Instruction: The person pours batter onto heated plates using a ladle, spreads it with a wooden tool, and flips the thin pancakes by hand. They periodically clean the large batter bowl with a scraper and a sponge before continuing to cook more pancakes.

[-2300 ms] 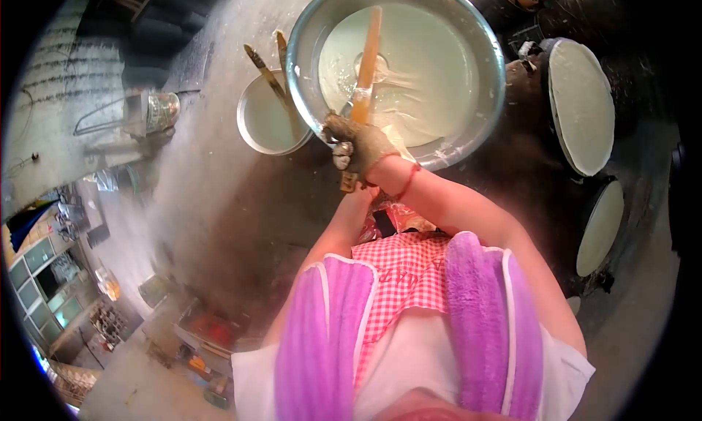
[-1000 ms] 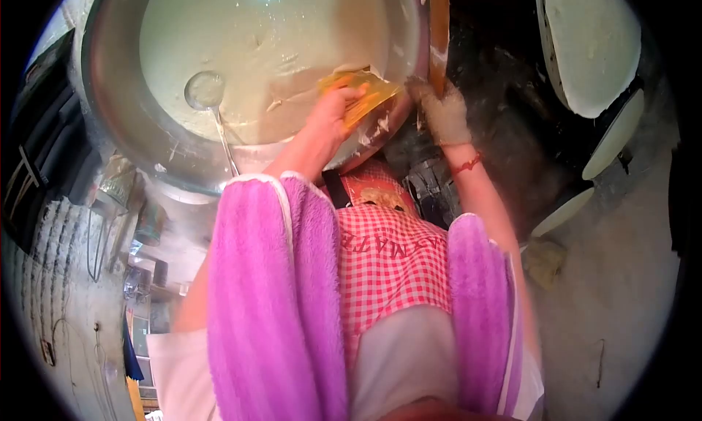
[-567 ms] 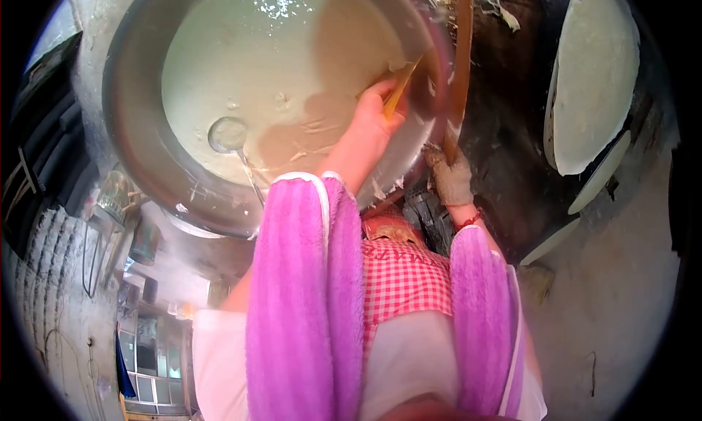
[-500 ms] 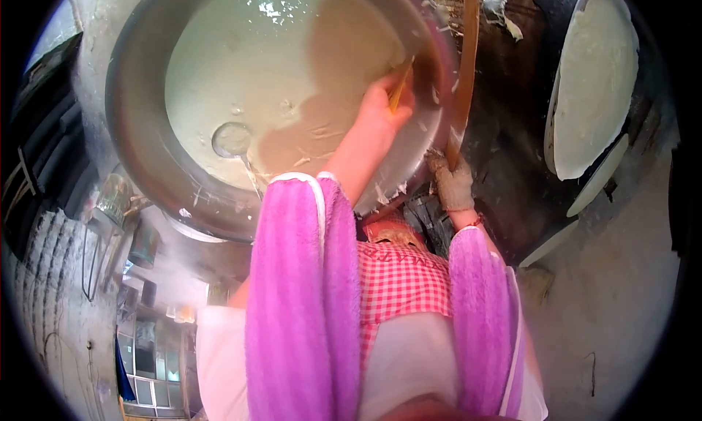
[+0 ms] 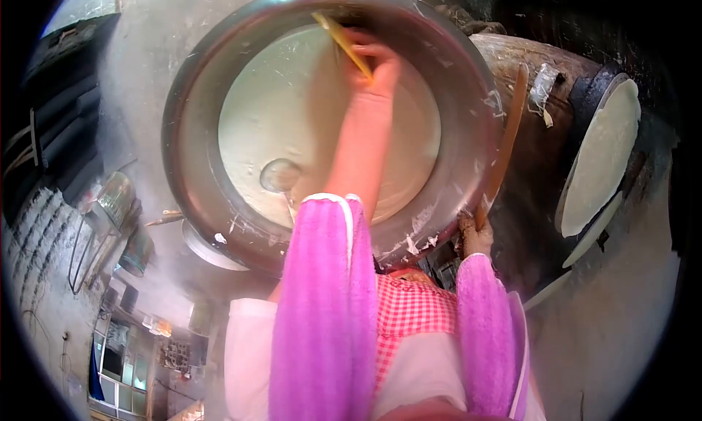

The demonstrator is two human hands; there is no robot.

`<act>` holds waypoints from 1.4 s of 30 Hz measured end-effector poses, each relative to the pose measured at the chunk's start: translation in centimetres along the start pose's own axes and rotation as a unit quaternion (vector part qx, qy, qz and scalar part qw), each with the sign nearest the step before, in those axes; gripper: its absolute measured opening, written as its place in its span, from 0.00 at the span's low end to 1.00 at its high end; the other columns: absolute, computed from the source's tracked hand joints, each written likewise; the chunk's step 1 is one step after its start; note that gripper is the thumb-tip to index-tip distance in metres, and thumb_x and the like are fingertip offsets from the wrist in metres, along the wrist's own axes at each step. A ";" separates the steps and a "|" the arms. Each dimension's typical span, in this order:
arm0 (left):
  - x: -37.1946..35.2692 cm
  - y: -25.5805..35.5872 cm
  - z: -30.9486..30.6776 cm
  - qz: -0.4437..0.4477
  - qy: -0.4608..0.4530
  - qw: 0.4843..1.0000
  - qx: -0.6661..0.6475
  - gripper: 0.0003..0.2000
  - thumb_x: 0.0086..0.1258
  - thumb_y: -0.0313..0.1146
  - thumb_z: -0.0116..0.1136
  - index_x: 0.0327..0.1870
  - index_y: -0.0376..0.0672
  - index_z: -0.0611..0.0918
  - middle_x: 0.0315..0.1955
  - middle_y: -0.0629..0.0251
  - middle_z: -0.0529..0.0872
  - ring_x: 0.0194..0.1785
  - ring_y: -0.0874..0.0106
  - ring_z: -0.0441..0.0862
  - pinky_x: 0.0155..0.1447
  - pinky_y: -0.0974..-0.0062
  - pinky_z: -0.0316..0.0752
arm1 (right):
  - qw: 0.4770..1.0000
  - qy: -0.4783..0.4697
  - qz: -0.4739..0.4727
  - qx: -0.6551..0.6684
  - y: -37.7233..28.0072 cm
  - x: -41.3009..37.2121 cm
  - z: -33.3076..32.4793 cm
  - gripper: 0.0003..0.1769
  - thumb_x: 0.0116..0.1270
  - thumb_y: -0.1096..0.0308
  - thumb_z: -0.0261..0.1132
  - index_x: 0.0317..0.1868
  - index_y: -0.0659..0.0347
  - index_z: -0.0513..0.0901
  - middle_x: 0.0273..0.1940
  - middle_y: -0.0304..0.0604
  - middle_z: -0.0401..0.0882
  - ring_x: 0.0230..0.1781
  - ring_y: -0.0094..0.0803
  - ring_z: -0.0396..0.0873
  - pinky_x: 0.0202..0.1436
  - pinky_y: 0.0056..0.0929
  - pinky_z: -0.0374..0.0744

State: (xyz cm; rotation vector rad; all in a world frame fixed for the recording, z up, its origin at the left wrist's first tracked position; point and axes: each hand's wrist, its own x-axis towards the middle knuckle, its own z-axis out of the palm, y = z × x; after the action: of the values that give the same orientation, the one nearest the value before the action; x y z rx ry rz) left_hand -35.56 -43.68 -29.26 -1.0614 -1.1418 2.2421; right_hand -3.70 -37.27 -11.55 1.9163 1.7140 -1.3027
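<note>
A large metal basin (image 5: 191, 139) is partly filled with pale, milky batter (image 5: 252, 106). My left hand (image 5: 373, 59) is over the far part of the batter, closed around a thin yellow scraper-like strip (image 5: 340, 37). A round ladle (image 5: 280, 175) lies in the batter near the closer side, its handle partly hidden by my sleeve. My right hand (image 5: 477, 238), in a worn glove, is low beside the basin's right rim. It grips the lower end of a long flat wooden stick (image 5: 508, 139), which slants upward alongside the basin.
Large round pale sheets on trays (image 5: 603, 158) stand at the right. A wooden surface (image 5: 530, 51) with a crumpled white scrap (image 5: 542, 88) lies beyond the stick. Metal cans (image 5: 115, 198) and a pale round rim (image 5: 208, 249) are at the left. Steam hazes the left side.
My left hand has moved with the yellow strip from the basin's right side toward its far side. The view has shifted, showing more of the basin. My right hand still holds the wooden stick.
</note>
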 end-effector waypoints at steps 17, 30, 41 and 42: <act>-17.7 -0.3 2.7 0.075 0.149 0.801 0.575 0.09 0.62 0.25 0.59 0.43 0.39 0.80 0.33 0.62 0.85 0.34 0.71 0.85 0.32 0.74 0.83 | 0.944 -0.034 -0.315 -0.087 -0.1 -8.2 -8.1 0.22 0.67 0.70 0.62 0.62 0.62 0.73 0.50 0.45 0.81 0.45 0.34 0.82 0.46 0.29 0.81; -37.4 -5.5 2.6 0.060 0.043 0.476 0.876 0.22 0.60 0.24 0.60 0.56 0.35 0.72 0.45 0.56 0.84 0.36 0.69 0.86 0.29 0.78 0.77 | 0.811 -0.100 -0.511 -0.267 1.5 -1.8 -6.0 0.16 0.68 0.59 0.62 0.53 0.53 0.81 0.38 0.48 0.83 0.38 0.46 0.82 0.41 0.40 0.81; -30.5 -7.2 4.2 -0.050 0.035 0.591 0.804 0.17 0.65 0.33 0.65 0.52 0.37 0.77 0.44 0.61 0.84 0.46 0.71 0.84 0.47 0.71 0.81 | 0.900 -0.206 -0.340 -0.181 2.6 -4.7 -6.5 0.14 0.68 0.58 0.62 0.50 0.51 0.82 0.24 0.42 0.80 0.21 0.27 0.79 0.26 0.27 0.77; -28.4 -7.2 4.0 -0.080 0.034 0.605 0.792 0.19 0.66 0.38 0.65 0.52 0.37 0.77 0.45 0.61 0.83 0.46 0.68 0.84 0.52 0.68 0.81 | 0.873 -0.166 -0.400 -0.224 4.0 -4.2 -7.1 0.15 0.69 0.54 0.60 0.50 0.52 0.82 0.28 0.48 0.83 0.24 0.36 0.82 0.31 0.34 0.79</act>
State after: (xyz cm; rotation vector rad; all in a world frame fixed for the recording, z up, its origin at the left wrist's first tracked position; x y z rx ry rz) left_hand -20.80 -59.64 -9.25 -0.1536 0.8831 1.8856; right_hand 3.40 -36.21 -5.85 0.6686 2.4235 -1.1880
